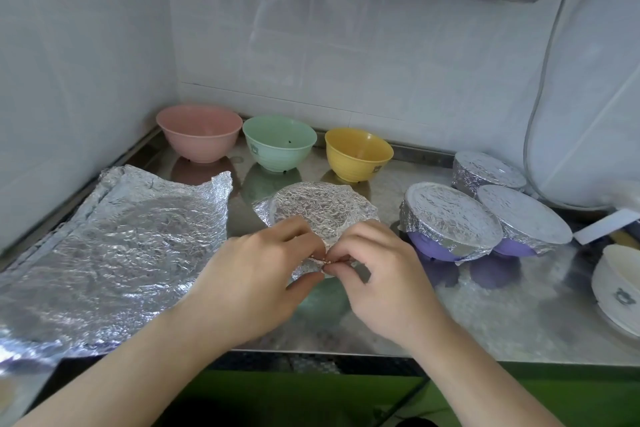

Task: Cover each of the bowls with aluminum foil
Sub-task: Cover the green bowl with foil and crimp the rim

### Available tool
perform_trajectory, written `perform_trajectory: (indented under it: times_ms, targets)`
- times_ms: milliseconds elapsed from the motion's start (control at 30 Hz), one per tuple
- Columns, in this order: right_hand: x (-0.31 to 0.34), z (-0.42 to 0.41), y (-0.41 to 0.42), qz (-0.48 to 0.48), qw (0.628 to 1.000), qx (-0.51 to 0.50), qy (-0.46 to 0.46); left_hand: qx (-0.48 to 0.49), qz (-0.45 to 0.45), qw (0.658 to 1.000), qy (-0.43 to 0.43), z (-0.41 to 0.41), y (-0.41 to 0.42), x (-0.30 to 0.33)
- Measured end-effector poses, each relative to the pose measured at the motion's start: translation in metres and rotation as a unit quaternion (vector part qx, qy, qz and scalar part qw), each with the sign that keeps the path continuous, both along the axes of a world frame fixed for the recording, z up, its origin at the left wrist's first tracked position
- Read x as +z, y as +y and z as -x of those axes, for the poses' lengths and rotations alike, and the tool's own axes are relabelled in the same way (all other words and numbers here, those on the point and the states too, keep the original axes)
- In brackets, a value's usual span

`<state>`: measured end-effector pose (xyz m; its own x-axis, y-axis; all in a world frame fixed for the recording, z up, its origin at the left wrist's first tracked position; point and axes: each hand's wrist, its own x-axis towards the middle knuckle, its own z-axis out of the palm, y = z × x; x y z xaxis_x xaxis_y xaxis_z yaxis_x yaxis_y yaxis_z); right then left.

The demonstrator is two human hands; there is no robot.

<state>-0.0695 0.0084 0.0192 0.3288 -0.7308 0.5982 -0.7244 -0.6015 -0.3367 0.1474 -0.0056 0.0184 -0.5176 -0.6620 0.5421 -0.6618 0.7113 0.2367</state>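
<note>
A bowl draped in crinkled foil [318,208] stands at the middle of the steel counter. My left hand [263,274] and my right hand [377,274] both pinch the foil's near edge at the bowl's rim, fingertips almost touching. A greenish bowl side [322,298] shows below the foil between my hands. Behind it stand three bare bowls: pink [199,132], green [278,142] and yellow [356,152]. To the right sit three bowls with foil tops: a purple one [450,218], a second purple one [523,215] and one at the back [485,172].
A loose pile of foil sheets [114,253] covers the counter's left side. A white bowl [620,288] sits at the right edge, with a white box end [602,227] behind it. Tiled walls close the back and left. The counter's front edge [311,352] runs under my forearms.
</note>
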Motion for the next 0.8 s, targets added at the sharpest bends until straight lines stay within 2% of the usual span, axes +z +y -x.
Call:
perform_trajectory:
  times_ms: [233, 433, 667, 800]
  targets:
    - [0.009, 0.015, 0.003, -0.038, 0.998, 0.027, -0.040, 0.013, 0.013, 1.000, 0.013, -0.003, -0.006, 0.002]
    - [0.003, 0.013, -0.001, -0.022, 0.999, 0.014, -0.020, -0.006, -0.019, 1.000, 0.013, -0.004, -0.004, 0.003]
    - [0.006, 0.009, 0.005, -0.028, 0.999, 0.033, -0.031, 0.019, 0.016, 0.999, 0.030, 0.003, 0.000, 0.001]
    - [0.004, 0.019, 0.003, -0.009, 1.000, 0.012, -0.003, 0.022, 0.000, 0.999, 0.033, -0.003, -0.005, 0.004]
